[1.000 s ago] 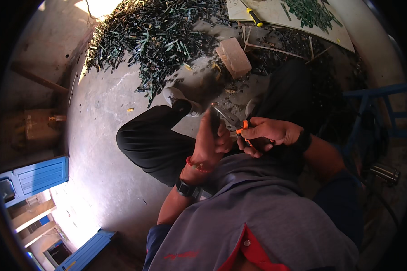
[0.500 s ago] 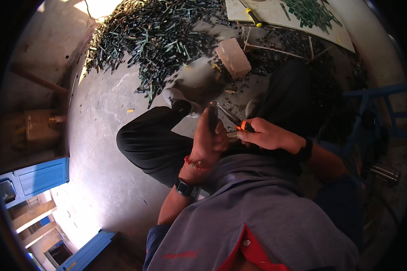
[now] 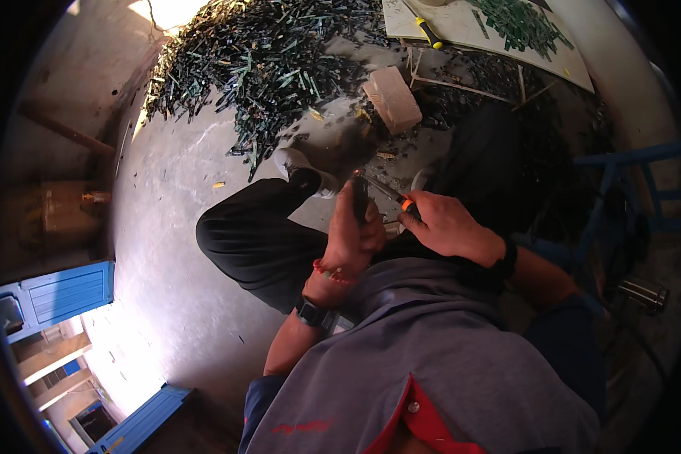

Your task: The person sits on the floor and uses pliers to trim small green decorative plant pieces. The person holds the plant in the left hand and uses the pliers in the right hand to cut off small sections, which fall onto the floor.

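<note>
In front of my lap, my left hand is closed around a dark, narrow strip-like piece that points up and away. My left thumb lies along its side. My right hand grips what look like long-nose pliers with orange and black handles. Their slim metal jaws slant to the left and reach the far end of the dark piece. Whether the jaws pinch it is too small to tell. Part of the handles is hidden under my right fingers.
A large heap of dark and green strips covers the floor ahead. Beyond my feet lies a brick. A pale board at the far right carries a yellow-handled screwdriver and green strips. A blue stand is at right.
My right hand has turned over the pliers and its knuckles face up more. A pale blur over the floor near my foot is gone. My left hand keeps its grip.
</note>
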`<action>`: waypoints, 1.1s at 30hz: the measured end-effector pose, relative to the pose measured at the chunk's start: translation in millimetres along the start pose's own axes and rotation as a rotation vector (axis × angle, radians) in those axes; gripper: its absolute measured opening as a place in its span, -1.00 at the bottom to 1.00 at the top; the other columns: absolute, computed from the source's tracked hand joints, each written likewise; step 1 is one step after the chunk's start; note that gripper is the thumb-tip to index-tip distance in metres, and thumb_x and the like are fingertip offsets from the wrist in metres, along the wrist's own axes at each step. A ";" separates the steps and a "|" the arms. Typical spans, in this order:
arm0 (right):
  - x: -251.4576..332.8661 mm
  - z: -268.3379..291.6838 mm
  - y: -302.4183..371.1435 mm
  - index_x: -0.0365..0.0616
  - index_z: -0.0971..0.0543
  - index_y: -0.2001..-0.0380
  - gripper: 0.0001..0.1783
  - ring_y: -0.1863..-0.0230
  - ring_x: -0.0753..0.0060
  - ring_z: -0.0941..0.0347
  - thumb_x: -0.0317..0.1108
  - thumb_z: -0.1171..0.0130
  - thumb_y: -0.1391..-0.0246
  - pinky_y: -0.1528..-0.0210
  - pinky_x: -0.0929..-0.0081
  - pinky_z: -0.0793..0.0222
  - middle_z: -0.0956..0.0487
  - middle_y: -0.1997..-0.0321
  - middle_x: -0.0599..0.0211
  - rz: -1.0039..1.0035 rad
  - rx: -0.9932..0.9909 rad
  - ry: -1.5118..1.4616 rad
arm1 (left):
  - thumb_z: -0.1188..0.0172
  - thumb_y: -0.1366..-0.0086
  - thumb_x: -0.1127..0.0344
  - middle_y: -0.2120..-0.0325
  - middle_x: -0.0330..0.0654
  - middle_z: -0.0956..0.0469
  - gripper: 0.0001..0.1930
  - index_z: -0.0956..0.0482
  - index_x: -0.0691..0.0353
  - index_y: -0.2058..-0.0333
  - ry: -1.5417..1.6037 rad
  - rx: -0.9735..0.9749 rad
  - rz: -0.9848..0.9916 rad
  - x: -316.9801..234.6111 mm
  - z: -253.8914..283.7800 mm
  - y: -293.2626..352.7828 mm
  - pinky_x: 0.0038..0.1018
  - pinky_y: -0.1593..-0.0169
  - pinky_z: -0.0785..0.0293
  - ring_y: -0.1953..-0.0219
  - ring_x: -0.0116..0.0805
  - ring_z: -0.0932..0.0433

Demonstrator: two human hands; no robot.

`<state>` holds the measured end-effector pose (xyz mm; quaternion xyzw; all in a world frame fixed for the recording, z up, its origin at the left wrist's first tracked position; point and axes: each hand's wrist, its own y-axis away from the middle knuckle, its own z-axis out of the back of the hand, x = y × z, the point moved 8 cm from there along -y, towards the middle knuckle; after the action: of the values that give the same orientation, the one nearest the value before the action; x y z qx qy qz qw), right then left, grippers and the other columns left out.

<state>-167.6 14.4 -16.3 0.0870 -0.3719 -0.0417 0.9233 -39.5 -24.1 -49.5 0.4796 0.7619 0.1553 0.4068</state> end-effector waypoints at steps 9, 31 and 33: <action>15.6 2.1 -0.3 -0.34 -0.40 0.12 -0.60 0.25 0.07 -0.50 -0.26 -0.19 -0.09 0.25 0.19 -0.46 -0.51 0.31 0.08 0.025 -0.081 0.364 | 0.23 -0.39 -0.31 0.81 -0.43 -0.02 -0.42 -0.23 0.05 0.59 0.036 -0.040 -0.025 1.6 5.5 -4.5 -0.54 0.69 0.11 0.81 -0.55 0.07; 16.6 19.2 -13.4 -0.25 -0.34 0.15 -0.52 0.19 0.07 -0.39 -0.40 -0.29 0.15 0.12 0.20 -0.29 -0.42 0.24 0.07 0.203 -0.218 0.534 | 0.22 -0.38 -0.33 0.78 -0.41 -0.03 -0.41 -0.18 0.06 0.59 -0.005 -0.166 -0.084 0.5 12.9 -6.0 -0.59 0.70 0.15 0.79 -0.56 0.07; 18.2 19.5 -13.3 -0.26 -0.34 0.14 -0.52 0.17 0.06 -0.39 -0.40 -0.29 0.14 0.13 0.19 -0.30 -0.41 0.22 0.05 0.193 -0.207 0.503 | 0.23 -0.37 -0.34 0.78 -0.41 -0.03 -0.41 -0.19 0.06 0.58 -0.006 -0.170 -0.086 -1.2 11.1 -4.7 -0.59 0.71 0.15 0.79 -0.56 0.07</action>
<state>-168.2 -3.8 7.3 -0.0361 -0.1317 0.0316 0.9901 -33.6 -29.2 -58.7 0.4108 0.7645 0.2005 0.4546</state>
